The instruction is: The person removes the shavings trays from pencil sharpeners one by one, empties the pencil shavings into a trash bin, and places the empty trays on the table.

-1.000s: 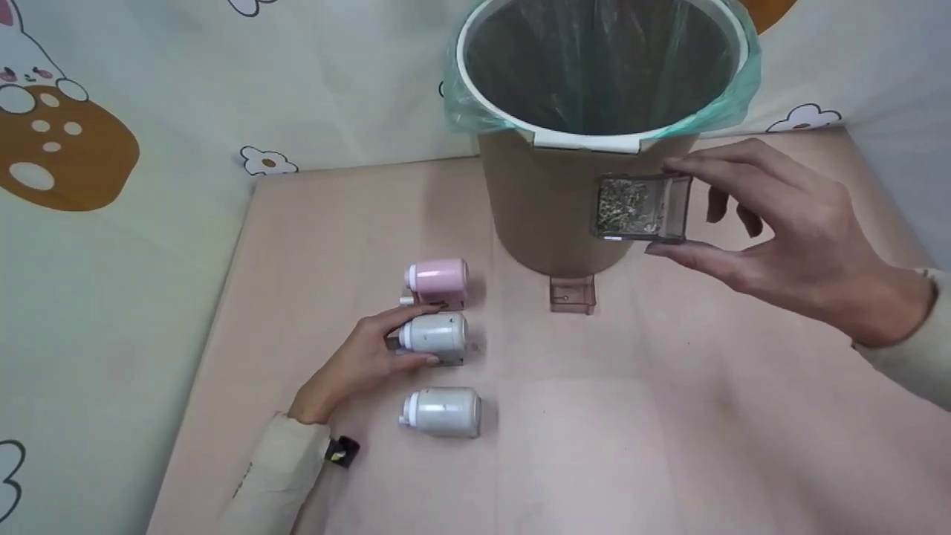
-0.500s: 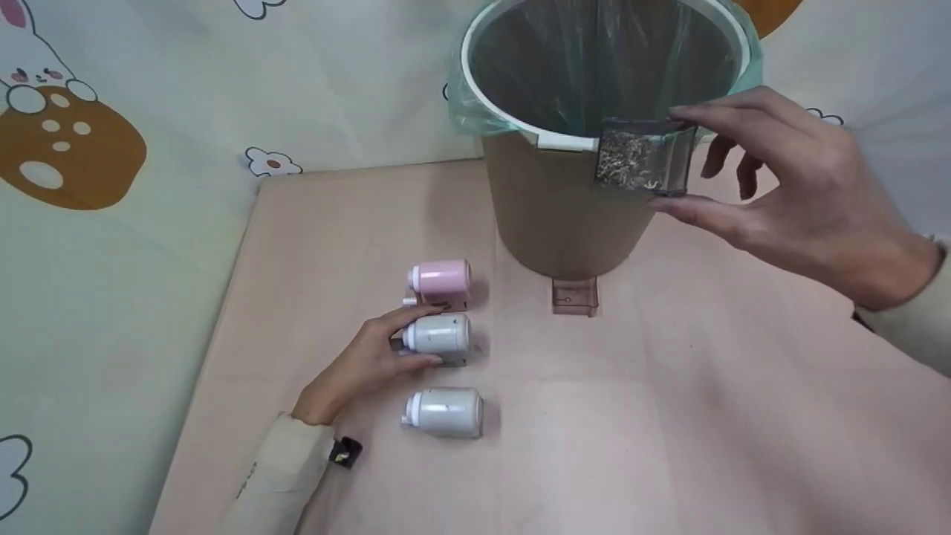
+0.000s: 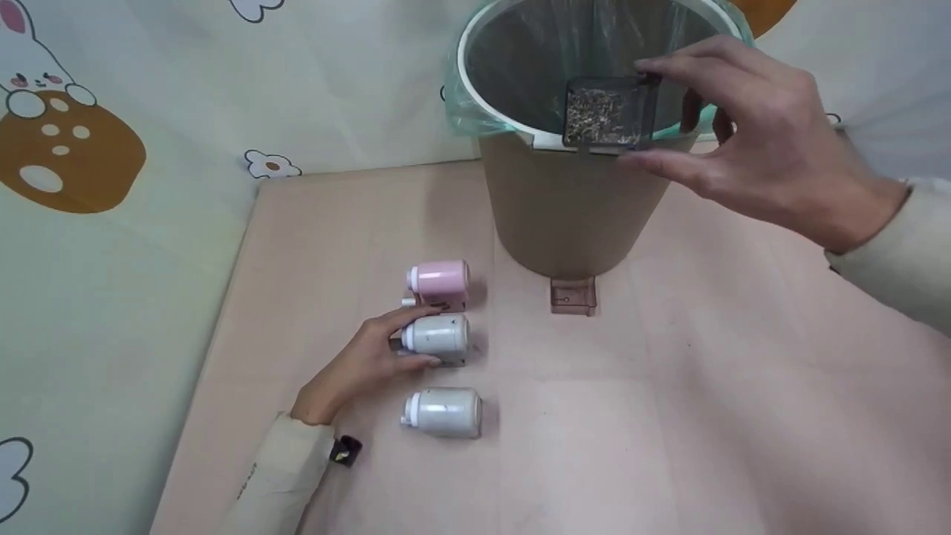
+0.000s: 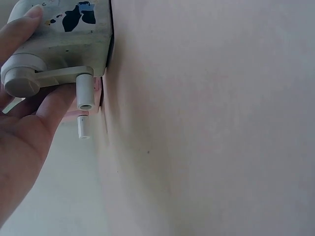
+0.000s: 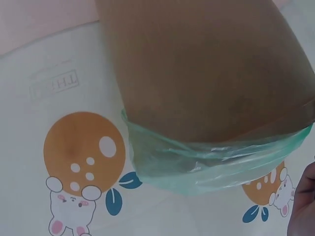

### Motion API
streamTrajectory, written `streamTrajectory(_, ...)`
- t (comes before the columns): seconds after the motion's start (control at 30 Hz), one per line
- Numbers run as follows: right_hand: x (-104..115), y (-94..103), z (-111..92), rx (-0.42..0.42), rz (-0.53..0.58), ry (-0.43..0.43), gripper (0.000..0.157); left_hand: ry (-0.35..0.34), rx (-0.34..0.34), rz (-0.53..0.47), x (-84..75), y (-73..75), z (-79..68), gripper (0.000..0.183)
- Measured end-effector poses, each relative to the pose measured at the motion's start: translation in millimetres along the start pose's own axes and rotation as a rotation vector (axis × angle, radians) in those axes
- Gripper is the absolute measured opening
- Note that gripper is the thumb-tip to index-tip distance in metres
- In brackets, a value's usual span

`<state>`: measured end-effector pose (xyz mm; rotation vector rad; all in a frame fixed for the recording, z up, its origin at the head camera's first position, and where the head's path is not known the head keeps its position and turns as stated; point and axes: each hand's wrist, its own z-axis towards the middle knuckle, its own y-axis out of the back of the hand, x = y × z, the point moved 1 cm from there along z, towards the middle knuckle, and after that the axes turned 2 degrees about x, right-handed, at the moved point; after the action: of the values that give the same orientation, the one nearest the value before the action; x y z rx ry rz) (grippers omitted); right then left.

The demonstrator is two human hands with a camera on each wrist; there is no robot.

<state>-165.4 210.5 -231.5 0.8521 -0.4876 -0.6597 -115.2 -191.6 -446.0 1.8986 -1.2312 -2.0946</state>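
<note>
Your counter (image 3: 594, 475) carries a white-capped pink unit (image 3: 440, 276), a white-capped grey unit (image 3: 446, 412) nearest you, and a small pink tray (image 3: 573, 297). Behind it, you face a pale wall covering (image 3: 356, 82) printed with rabbits (image 3: 36, 63), spotted brown shapes (image 3: 74, 174) and flowers (image 3: 260, 171).

I hold my right hand (image 3: 773, 137) raised out in front, thumb (image 3: 672, 169) below and fingers (image 3: 709, 74) above in a pinch; my left hand (image 3: 371, 353), nearer me, has a wide grip.
</note>
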Motion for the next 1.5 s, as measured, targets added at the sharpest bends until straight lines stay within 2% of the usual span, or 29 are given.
streamTrajectory(0.2, -17.7, -6.1, 14.3, -0.038, -0.023, 0.004, 0.066, -0.005, 0.013, 0.008, -0.9, 1.3, 1.3, 0.065)
streamTrajectory(0.43, -27.7, -4.2, 30.9, -0.012, -0.033, -0.012, 0.063, -0.023, -0.007, 0.003, -0.2, 1.3, 1.8, 0.064)
streamTrajectory(0.57, -29.2, -3.2, 36.9, -0.002, -0.018, -0.05, 0.059, -0.026, -0.008, 0.003, 0.7, 1.4, 1.1, 0.064)
streamTrajectory(0.73, -30.7, -2.2, 43.0, 0.025, -0.078, -0.054, 0.067, -0.019, -0.006, 0.006, -0.1, 2.7, -0.5, 0.065)
streamTrajectory(1.03, -27.8, 4.4, 53.9, 0.043, -0.205, 0.064, 0.088, -0.033, -0.007, 0.019, -0.3, 3.5, -1.0, 0.064)
streamTrajectory(1.17, -32.3, 3.3, 54.8, 0.048, -0.238, 0.113, 0.088, -0.036, -0.011, 0.024, -0.5, 4.2, -1.6, 0.064)
streamTrajectory(1.23, -35.7, 0.6, 53.4, 0.043, -0.237, 0.127, 0.081, -0.035, -0.011, 0.022, -0.6, 4.1, -2.2, 0.065)
streamTrajectory(1.4, -41.0, -4.1, 53.5, 0.046, -0.325, 0.233, 0.054, -0.04, -0.016, 0.005, -0.7, 2.5, -4.0, 0.066)
streamTrajectory(1.5, -41.4, -4.0, 54.5, 0.051, -0.389, 0.297, 0.048, -0.048, -0.021, 0.013, -0.1, 1.8, -4.4, 0.065)
